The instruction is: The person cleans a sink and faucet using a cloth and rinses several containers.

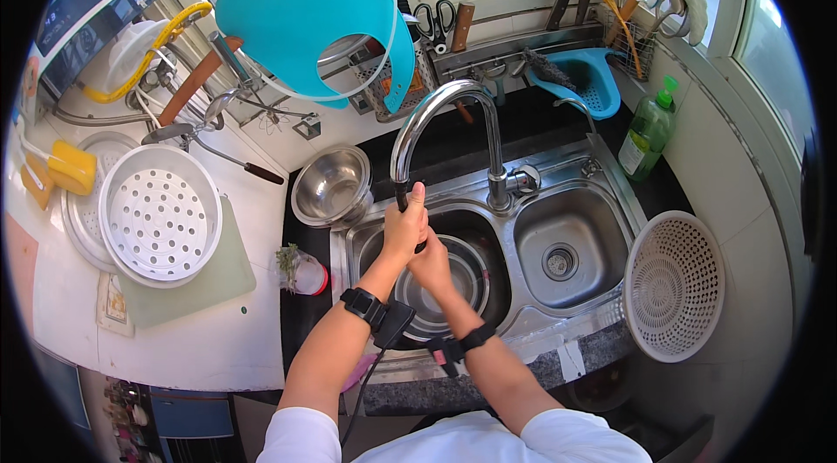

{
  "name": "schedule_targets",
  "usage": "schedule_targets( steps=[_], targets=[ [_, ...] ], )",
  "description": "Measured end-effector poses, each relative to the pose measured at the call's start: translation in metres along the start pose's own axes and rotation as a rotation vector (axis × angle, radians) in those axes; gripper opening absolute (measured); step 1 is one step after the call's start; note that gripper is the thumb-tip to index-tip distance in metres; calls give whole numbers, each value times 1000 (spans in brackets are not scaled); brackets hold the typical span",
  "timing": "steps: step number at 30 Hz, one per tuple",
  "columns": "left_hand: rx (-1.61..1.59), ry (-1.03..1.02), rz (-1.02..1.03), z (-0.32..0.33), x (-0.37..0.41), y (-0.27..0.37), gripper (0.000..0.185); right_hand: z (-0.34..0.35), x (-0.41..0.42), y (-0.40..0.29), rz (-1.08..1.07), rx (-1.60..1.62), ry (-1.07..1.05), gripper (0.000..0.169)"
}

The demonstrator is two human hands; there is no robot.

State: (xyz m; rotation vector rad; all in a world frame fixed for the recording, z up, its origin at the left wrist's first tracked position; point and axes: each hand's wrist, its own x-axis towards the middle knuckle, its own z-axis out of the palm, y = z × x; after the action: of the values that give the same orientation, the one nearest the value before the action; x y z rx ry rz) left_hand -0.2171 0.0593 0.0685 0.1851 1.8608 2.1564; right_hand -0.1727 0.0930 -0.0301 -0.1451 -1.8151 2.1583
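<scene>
My left hand [404, 229] is wrapped around the black pull-down spray head [401, 195] at the end of a chrome gooseneck faucet [444, 91], thumb up. Just below it, my right hand [431, 261] closes around the lower end of the same spray head; the fingers hide most of it. Beneath my hands, a round metal basin [480, 267] sits in the left bowl of the steel double sink [510, 325]. The right sink bowl [536, 283] shows its drain strainer [560, 261]. Whether water is running cannot be seen.
Steel bowls [327, 185] stand left of the sink by a jar with a plant [304, 270]. Farther left is a perforated steamer pot [160, 214]. A colander [677, 286] leans at right, near a green soap bottle [647, 136]. A teal silicone bib [294, 12] hangs above.
</scene>
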Motion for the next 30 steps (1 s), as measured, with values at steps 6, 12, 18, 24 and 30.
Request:
schedule_targets(
  steps=[6,12,18,24,30],
  targets=[
    [-66,-189,-51,-5,-4,4,57,-48,4,-13,556,959,-662,49],
    [-42,-29,-4,-1,-1,-7,58,-15,-1,-3,785,1265,-455,51],
    [-56,129,28,10,-4,-4,55,10,-7,4,492,1234,8,33],
    [-146,-88,-50,-4,1,-6,55,-34,1,7,458,827,-365,38],
    [-190,-223,-93,-11,5,-6,57,-66,11,-18,162,256,-668,45]
  ],
)
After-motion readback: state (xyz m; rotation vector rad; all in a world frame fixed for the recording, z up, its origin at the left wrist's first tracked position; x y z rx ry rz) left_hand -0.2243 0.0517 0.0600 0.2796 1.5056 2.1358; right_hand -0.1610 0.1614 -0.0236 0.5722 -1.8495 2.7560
